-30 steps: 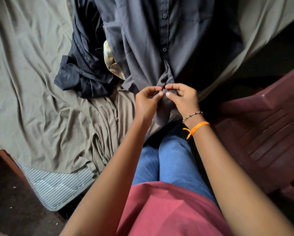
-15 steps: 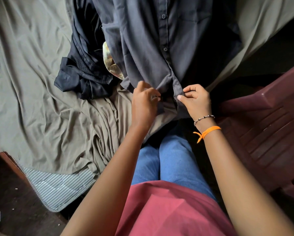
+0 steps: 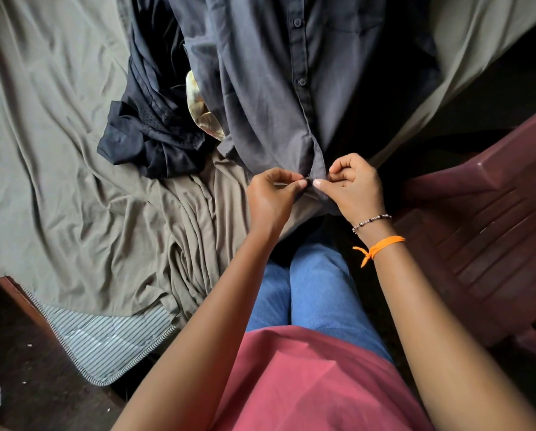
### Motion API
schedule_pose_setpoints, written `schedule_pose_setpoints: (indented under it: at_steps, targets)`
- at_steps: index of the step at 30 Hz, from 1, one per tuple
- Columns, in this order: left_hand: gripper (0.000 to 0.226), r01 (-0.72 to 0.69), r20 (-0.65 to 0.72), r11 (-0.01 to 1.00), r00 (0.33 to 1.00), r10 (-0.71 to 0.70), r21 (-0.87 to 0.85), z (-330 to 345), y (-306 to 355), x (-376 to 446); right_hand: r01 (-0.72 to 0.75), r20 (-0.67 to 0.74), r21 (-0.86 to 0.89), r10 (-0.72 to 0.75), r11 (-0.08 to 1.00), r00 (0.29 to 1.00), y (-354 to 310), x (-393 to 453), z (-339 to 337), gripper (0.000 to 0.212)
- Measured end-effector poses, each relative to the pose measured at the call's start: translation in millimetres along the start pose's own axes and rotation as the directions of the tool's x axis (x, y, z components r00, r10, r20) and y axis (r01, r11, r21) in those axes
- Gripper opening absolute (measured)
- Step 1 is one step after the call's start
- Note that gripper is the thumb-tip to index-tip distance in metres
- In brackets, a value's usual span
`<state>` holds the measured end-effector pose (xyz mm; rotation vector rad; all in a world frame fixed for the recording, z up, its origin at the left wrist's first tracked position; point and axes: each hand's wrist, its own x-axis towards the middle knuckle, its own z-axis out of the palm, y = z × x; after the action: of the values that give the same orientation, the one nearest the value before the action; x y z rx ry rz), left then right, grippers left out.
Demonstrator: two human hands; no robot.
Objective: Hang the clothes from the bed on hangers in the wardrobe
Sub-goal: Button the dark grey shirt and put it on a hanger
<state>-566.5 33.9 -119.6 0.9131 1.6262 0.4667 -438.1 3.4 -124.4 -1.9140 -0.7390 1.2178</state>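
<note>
1. Two hands are back together at the bottom of the shirt placket, centre frame. Half a second ago they were spread apart along the hem; a second ago they were close together as now. Left hand [image 3: 271,197] pinches the left edge of the placket between thumb and forefinger; right hand [image 3: 350,186] pinches the right edge, other fingers curled in.
2. Meaning for the task, as a judgement: looks like work on the lowest button or buttonhole, doing it up or undoing it, I cannot tell which. That is prep for hanging. No hanger and no wardrobe in view, so the task is at an early stage for this garment.
3. Grey shirt [image 3: 260,88]: lies front-up on the bed, running from the top centre of the frame down to the hands. Dark grey woven cloth, button placket down the middle, two buttons visible higher up, apparently fastened. Hem end is bunched where the fingers hold it.
4. Black garment [image 3: 155,132]: crumpled heap just left of the shirt, touching it, upper centre-left. A bit of pale gold fabric [image 3: 198,104] shows between the two.
5. Bed sheet [image 3: 58,166]: olive, heavily wrinkled, fills the left half. Striped mattress [image 3: 111,343] edge shows lower left.
6. Maroon plastic chair [image 3: 484,237] at right, beside the person's leg.
</note>
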Motion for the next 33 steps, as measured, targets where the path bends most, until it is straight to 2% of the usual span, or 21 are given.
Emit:
schedule_pose_setpoints:
  at_steps: [8,14,21,24,27,33]
  targets:
    - [0.015,0.131,0.157,0.975,0.982,-0.104,-0.177,-1,3,-3,0.078,-0.051,-0.024,-0.079,0.997,0.996,3,-9,9,0.028]
    - [0.013,0.223,0.21,0.947,0.962,-0.175,-0.232,-4,9,-3,0.075,-0.086,-0.003,-0.075,0.997,0.993,2,-12,12,0.029]
    - [0.014,0.255,0.24,0.939,0.95,-0.199,-0.232,-7,12,-2,0.077,-0.05,-0.03,-0.079,0.997,0.996,-3,-14,14,0.024]
    - [0.017,0.287,0.259,0.922,0.941,-0.219,-0.26,-8,13,-1,0.019,-0.053,0.021,-0.018,1.0,0.998,-2,-13,14,0.022]
    - [0.018,0.317,0.302,0.926,0.921,-0.248,-0.205,-10,13,0,-0.016,-0.079,0.045,0.019,0.999,0.997,0,-9,16,0.026]
    - [0.02,0.39,0.288,0.913,0.894,-0.344,-0.119,-8,13,5,0.029,-0.132,0.023,-0.026,0.999,0.991,0,-9,25,0.029]
